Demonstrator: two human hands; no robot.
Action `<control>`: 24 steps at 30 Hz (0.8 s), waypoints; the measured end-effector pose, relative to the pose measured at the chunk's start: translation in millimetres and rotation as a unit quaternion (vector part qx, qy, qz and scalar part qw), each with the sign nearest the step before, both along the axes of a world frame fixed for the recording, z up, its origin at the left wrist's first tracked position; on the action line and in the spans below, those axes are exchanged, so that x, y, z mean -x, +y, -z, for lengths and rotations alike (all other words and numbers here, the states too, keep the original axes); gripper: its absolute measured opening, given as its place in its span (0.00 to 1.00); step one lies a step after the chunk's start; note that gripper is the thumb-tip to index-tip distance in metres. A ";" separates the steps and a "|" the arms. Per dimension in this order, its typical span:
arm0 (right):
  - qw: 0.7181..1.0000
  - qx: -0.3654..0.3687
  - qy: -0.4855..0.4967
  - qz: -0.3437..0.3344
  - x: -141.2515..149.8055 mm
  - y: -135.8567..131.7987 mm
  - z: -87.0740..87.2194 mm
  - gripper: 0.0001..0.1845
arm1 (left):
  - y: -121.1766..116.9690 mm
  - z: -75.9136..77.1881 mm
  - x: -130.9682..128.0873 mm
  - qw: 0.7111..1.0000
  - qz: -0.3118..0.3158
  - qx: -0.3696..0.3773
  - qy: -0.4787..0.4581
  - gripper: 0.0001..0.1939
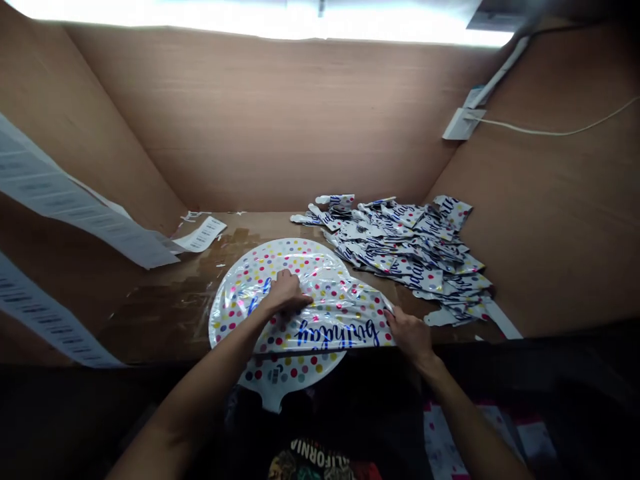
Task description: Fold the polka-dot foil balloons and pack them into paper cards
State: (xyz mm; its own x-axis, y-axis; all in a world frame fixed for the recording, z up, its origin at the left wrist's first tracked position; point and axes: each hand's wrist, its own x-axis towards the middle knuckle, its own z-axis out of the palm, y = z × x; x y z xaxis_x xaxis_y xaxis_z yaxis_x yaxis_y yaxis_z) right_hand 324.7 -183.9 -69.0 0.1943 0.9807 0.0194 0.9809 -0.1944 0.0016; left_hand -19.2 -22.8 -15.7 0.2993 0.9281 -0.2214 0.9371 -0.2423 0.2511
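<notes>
left hand (285,293) pressed on crumpled foil, grip unclear | right hand (407,335) grasping the folded edge of a polka-dot foil balloon (310,260), doubled over on the wooden bench (170,313) | step: folding; crease needs smoothing | pile of flattened foil balloons (415,253) beyond

- The word "birthday" stood in blue script across the polka-dot foil balloon (295,293), partly creased where the foil folded
- The same blue script showed on the pile of folded foil balloons (405,257), in pieces such as "birthday" and "day", cut off by the folds
- "CALIFORNIA" ran upside down in pale capitals across the dark T-shirt (320,460), its first letter hard to make out
- The long printed label strips (75,213) carried rows of barcodes, too small to read
- The small white label (203,235) on the table carried similar barcodes, also unreadable
- A small printed mark (275,375) on the balloon's lower part was too small to read
</notes>
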 end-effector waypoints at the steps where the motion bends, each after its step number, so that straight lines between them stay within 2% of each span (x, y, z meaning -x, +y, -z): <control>1: 1.000 -0.006 0.010 0.004 1.5 0.8 -0.8 0.20 | -1.1 -3.4 -8.1 0.999 0.003 0.033 -0.002 0.33; 3: 0.999 -0.043 0.028 -0.002 -0.3 8.1 -7.3 0.19 | -3.9 -12.4 -15.4 0.996 0.028 0.086 -0.027 0.19; 5: 0.992 -0.104 0.061 -0.043 -6.2 22.7 -24.4 0.23 | -9.9 -26.6 -14.1 0.992 0.088 0.069 -0.064 0.08; 7: 0.975 -0.163 0.100 -0.116 -12.0 41.1 -54.6 0.37 | -21.3 -47.0 -8.5 0.982 0.164 -0.031 -0.088 0.05; 9: 0.953 -0.202 0.125 -0.188 -13.9 57.0 -92.6 0.44 | -37.4 -70.7 0.3 0.957 0.229 -0.151 -0.091 0.09; 11: 0.931 -0.204 0.139 -0.268 -9.7 64.0 -125.4 0.36 | -56.3 -90.4 12.9 0.928 0.283 -0.222 -0.096 0.13; 13: 0.904 -0.174 0.152 -0.359 0.8 59.2 -138.4 0.23 | -76.1 -96.6 29.7 0.907 0.327 -0.241 -0.115 0.14; 15: 0.878 -0.146 0.160 -0.427 14.7 45.0 -123.9 0.17 | -95.1 -83.5 49.0 0.902 0.342 -0.231 -0.127 0.12; 18: 0.858 -0.125 0.171 -0.469 30.4 20.2 -64.9 0.15 | -116.2 -36.3 76.5 0.927 0.308 -0.180 -0.116 0.12; 20: 0.854 -0.112 0.189 -0.471 33.2 10.1 -24.6 0.16 | -121.0 -3.8 90.6 0.945 0.269 -0.130 -0.133 0.11; 22: 0.869 -0.105 0.222 -0.430 31.7 8.3 0.8 0.14 | -116.1 16.9 99.9 0.960 0.210 -0.079 -0.170 0.09; 24: 0.906 -0.105 0.249 -0.326 30.5 13.6 8.8 0.12 | -102.0 22.7 103.3 0.976 0.117 -0.042 -0.179 0.10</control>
